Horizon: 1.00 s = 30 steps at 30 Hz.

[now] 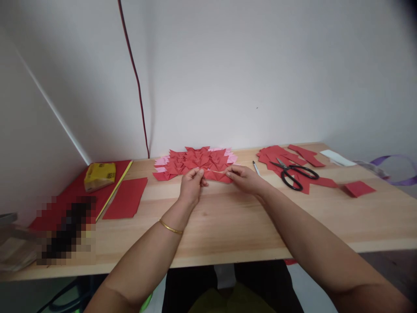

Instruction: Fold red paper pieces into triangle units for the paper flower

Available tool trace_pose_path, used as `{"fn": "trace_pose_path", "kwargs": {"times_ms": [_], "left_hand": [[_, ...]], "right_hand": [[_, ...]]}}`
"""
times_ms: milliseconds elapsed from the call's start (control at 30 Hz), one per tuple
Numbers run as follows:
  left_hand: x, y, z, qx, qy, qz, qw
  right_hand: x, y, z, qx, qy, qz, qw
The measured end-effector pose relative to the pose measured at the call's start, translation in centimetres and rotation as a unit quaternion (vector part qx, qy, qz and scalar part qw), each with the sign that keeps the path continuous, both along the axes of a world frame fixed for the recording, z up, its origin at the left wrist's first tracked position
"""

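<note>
Both hands were out over the wooden table (pixel 228 217), close together toward its far side. The left hand (pixel 192 184) — gold bangle (pixel 170 227) on the wrist — pinched the left end of a folded red paper piece (pixel 217 176), thumb & fingers closed on it. The right hand (pixel 244 178) gripped the other end the same way, fingertips closed on the paper. The piece sat low between the 2 hands; couldn't tell if it touched the wood. Right behind it, up near the wall, lay a pile of folded paper triangles (pixel 195 160), mostly red w/ pink ones at the left & right edges.

Just right of the right hand lay a pen (pixel 256 168). Further right, black scissors (pixel 298 174) rested on a spread of red paper scraps (pixel 276 153), and a small red square (pixel 359 188) lay apart from them, nearer the front edge. A white paper slip (pixel 337 157) and a purple ribbon (pixel 397 169) were at the far right end.

On the left side lay a flat red sheet (pixel 125 198), well apart from the hands. Beside it ran a yellow strip (pixel 114 189) along a bigger stack of red sheets (pixel 65 195) — a yellow packet (pixel 99 176) sat on top of that stack. A dark red cable (pixel 137 82) ran down the wall behind.
</note>
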<state>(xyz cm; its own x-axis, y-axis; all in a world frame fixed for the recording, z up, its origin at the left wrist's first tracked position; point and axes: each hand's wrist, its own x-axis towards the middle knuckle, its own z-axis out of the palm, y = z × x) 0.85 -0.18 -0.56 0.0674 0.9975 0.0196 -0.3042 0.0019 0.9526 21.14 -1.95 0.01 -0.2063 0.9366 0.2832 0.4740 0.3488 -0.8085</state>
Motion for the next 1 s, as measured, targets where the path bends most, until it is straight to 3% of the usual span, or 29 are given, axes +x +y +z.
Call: {"fn": "trace_pose_path", "kwargs": {"times_ms": [167,267,400,567,833,1000], "left_hand": [[0.0,-0.2,0.2,0.040,0.049,0.033,0.997],[0.0,-0.2,0.4,0.028,0.013,0.027,0.999],[0.1,-0.5,0.8,-0.037,-0.075,-0.047,0.995],[0.4,-1.0,0.4,-0.064,-0.055,-0.132,0.988],[0.8,-1.2,-0.3,-0.062,-0.033,-0.112,0.991],[0.8,-1.2,0.1,-0.043,-0.005,-0.061,0.997]], "right_hand": [[0.1,0.3,-0.7,-0.005,0.006,-0.043,0.999],[0.2,0.4,-0.9,-0.012,0.040,-0.045,0.998],[0.2,0.5,-1.1,-0.022,0.065,-0.049,0.996],[-0.1,0.6,-1.4,-0.019,0.097,-0.045,0.994],[-0.4,0.2,-0.7,-0.010,0.105,-0.023,0.994],[-0.4,0.2,-0.6,0.005,0.102,-0.050,0.994]]}}
